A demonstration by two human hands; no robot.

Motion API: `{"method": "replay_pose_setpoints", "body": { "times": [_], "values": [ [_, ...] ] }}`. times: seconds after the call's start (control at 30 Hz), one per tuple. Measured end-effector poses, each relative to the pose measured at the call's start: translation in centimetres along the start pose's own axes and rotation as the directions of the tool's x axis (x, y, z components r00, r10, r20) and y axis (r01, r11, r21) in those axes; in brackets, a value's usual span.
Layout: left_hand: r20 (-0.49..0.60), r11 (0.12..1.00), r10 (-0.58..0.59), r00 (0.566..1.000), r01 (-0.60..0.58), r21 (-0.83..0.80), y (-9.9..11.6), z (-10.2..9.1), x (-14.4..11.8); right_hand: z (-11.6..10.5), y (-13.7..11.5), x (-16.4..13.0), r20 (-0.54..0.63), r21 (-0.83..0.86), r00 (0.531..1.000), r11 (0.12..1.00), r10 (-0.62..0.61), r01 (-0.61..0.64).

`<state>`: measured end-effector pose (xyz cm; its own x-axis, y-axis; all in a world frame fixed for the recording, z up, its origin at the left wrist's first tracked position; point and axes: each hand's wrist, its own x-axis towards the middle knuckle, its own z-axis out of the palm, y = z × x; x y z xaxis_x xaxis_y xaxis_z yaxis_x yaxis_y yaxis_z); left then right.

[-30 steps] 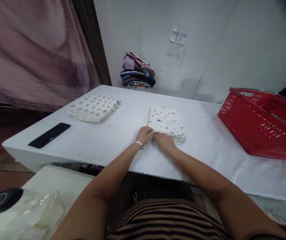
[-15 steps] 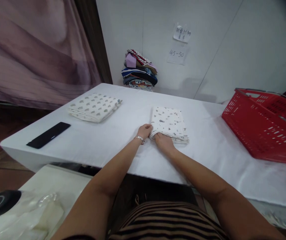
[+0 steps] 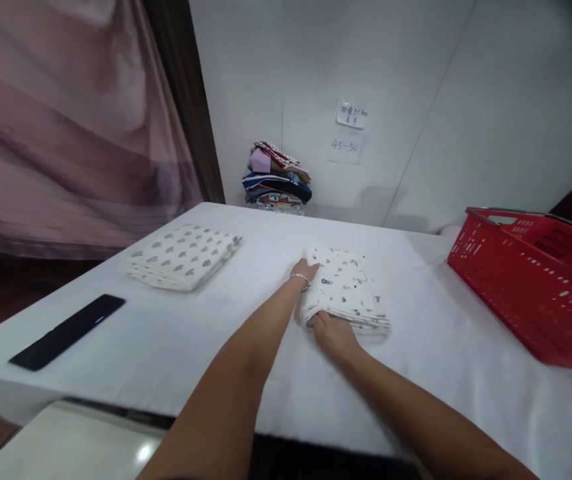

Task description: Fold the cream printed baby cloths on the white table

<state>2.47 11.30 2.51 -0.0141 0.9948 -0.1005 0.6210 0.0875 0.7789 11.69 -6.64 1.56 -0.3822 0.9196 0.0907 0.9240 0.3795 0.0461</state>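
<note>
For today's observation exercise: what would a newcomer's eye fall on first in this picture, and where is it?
The bright red basket at the table's right edge stands out first against the white tablecloth. Next, mid-table, the left hand and right hand rest on a folded patterned cloth. A second folded cloth and a flat black object lie to the left.

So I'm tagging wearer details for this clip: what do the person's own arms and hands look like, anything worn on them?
Both forearms are bare, with no sleeves in view and no gloves. The left hand has a thin silver bracelet at the wrist. The right hand shows no bracelet or watch; rings are too small to tell.
</note>
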Motion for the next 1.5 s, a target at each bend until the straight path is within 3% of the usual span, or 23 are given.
{"method": "replay_pose_setpoints", "body": {
  "times": [0.37,0.83,1.03,1.27,1.5],
  "values": [
    [0.046,0.976,-0.058,0.997,0.047,0.213,1.8,1.2,5.3,0.9,0.1,-0.3,-0.094,0.064,0.989,0.990,-0.118,0.125],
    [0.058,0.982,0.014,0.998,-0.024,0.189,1.1,0.9,6.9,2.1,-0.8,-0.8,-0.375,-0.021,0.899,0.972,-0.227,0.236],
    [0.089,0.982,0.092,0.992,-0.105,0.159,0.2,0.3,8.8,2.1,-0.9,-0.9,-0.382,0.046,0.905,0.974,-0.186,0.220],
    [0.069,0.969,0.096,0.993,-0.109,0.223,0.1,1.1,10.3,1.5,-0.9,-0.8,-0.408,0.146,0.893,0.951,-0.192,0.271],
    [0.107,0.958,0.109,0.988,-0.133,0.255,0.2,1.1,10.6,1.4,-1.2,-1.0,-0.293,0.131,0.934,0.958,-0.207,0.254]
  ]
}}
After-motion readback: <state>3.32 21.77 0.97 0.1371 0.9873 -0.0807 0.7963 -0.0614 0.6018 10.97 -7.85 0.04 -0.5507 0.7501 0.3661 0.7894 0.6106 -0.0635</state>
